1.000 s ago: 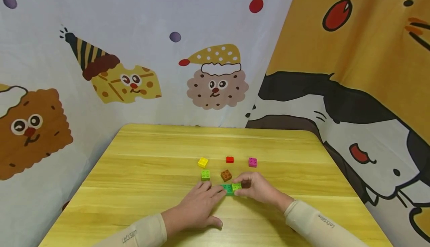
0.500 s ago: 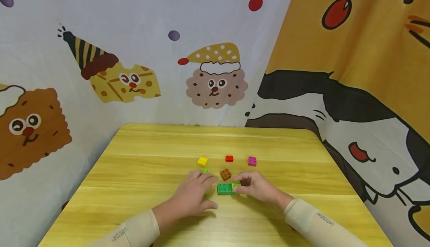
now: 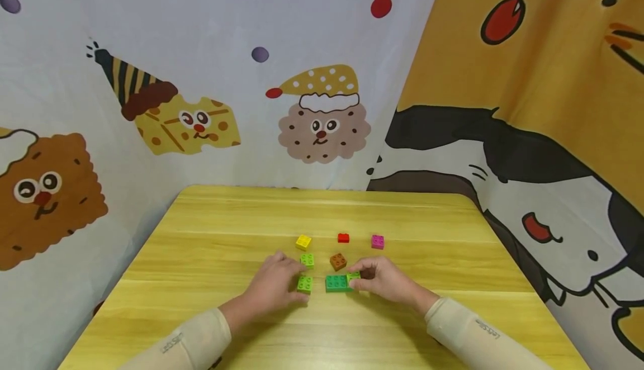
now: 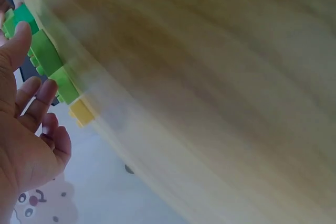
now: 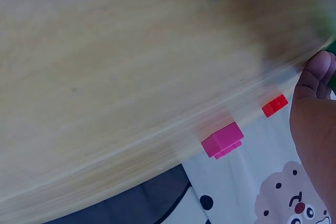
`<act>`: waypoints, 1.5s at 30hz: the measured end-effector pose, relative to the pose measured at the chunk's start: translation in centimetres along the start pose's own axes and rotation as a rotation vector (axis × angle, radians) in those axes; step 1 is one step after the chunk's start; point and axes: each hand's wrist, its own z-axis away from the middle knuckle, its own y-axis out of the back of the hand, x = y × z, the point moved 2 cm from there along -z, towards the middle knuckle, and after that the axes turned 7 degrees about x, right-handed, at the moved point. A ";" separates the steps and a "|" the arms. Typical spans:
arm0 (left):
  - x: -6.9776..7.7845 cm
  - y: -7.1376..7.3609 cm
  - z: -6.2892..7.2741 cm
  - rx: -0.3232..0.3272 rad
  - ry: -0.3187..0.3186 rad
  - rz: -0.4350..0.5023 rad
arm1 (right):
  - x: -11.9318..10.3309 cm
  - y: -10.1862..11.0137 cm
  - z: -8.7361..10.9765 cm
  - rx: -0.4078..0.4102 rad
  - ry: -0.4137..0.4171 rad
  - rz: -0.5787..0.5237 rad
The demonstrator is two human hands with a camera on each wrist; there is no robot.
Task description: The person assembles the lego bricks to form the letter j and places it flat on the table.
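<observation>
My right hand (image 3: 384,280) pinches a small lime-green toy brick (image 3: 354,275) at the right end of a longer dark green brick (image 3: 336,283); its fingers cover part of both. Left of them, a second lime brick (image 3: 304,284) lies between the spread thumb and fingers of my left hand (image 3: 274,283). The left wrist view shows that near lime brick (image 4: 46,53) with thumb and fingertips apart around it. Just behind it sits a third lime brick (image 3: 307,260), close to the left fingertips. In the right wrist view, the right hand (image 5: 315,85) is mostly cut off.
Behind the hands lie a brown brick (image 3: 338,261), a yellow brick (image 3: 303,242), a red brick (image 3: 343,238) and a magenta brick (image 3: 378,241). All are on the wooden table (image 3: 241,213). A cartoon-printed curtain (image 3: 211,34) hangs past its far edge.
My left hand has left the dark green brick and moved left to the near lime brick, which was hidden under it before. The right hand keeps its pinch almost unmoved.
</observation>
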 end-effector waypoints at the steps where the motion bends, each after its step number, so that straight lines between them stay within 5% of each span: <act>1: 0.0 -0.1 0.0 -0.006 0.000 0.004 | 0.0 0.0 0.0 -0.001 -0.002 0.002; 15: 0.1 -0.9 -0.3 -0.057 0.000 0.014 | -0.1 0.0 0.1 -0.015 0.005 -0.021; 45: 0.3 -1.2 -0.8 -0.028 0.001 0.039 | 0.2 -0.1 0.0 -0.015 0.010 -0.031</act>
